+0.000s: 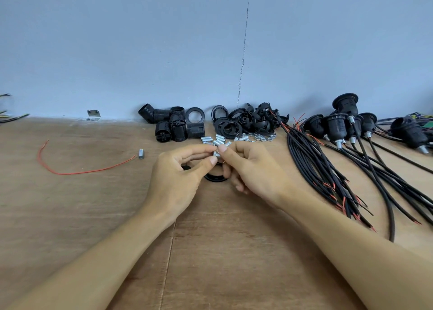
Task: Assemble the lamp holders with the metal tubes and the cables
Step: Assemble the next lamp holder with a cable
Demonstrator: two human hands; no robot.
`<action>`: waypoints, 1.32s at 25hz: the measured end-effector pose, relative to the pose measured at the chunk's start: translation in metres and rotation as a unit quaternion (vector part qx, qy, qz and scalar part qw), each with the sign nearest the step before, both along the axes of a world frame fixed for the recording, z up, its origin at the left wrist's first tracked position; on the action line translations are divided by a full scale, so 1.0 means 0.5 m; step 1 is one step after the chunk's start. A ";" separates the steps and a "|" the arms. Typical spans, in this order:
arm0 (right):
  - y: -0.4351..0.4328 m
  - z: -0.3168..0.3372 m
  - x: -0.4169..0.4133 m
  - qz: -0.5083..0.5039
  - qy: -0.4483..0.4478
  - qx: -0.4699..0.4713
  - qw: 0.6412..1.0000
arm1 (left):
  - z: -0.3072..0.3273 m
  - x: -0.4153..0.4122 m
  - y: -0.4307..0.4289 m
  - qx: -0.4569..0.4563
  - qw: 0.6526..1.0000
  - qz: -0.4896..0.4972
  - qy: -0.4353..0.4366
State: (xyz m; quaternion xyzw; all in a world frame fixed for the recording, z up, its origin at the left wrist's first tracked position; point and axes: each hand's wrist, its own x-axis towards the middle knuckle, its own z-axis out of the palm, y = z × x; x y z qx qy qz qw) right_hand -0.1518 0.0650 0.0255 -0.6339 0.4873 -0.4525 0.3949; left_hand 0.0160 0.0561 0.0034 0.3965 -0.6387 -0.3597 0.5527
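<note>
Even soft light, faint shadows, wide-angle edge distortion

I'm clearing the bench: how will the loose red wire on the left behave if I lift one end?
The red wire is thin and lies in a slack curve, so it will probably droop and trail. It looks light; a push would likely bend it rather than slide it.

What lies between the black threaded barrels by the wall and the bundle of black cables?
Head view: a heap of black rings and caps, with metal tubes and nuts just in front.
</note>
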 end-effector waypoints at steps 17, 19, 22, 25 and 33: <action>0.006 0.013 -0.008 0.044 -0.092 0.057 0.993 | 0.024 -0.010 0.029 -0.065 0.994 0.064 -0.060; 0.003 0.010 -0.008 0.052 -0.076 0.070 0.993 | 0.024 -0.010 0.028 -0.055 0.995 0.059 -0.054; 0.002 0.010 -0.004 0.020 -0.084 0.084 0.993 | 0.024 -0.013 0.031 -0.053 0.995 0.059 -0.062; 0.004 0.016 -0.011 0.062 -0.105 0.080 0.989 | 0.024 -0.010 0.028 -0.055 0.995 0.064 -0.060; -0.003 0.008 -0.014 0.089 -0.108 0.115 0.983 | 0.022 -0.010 0.030 -0.065 0.993 0.066 -0.078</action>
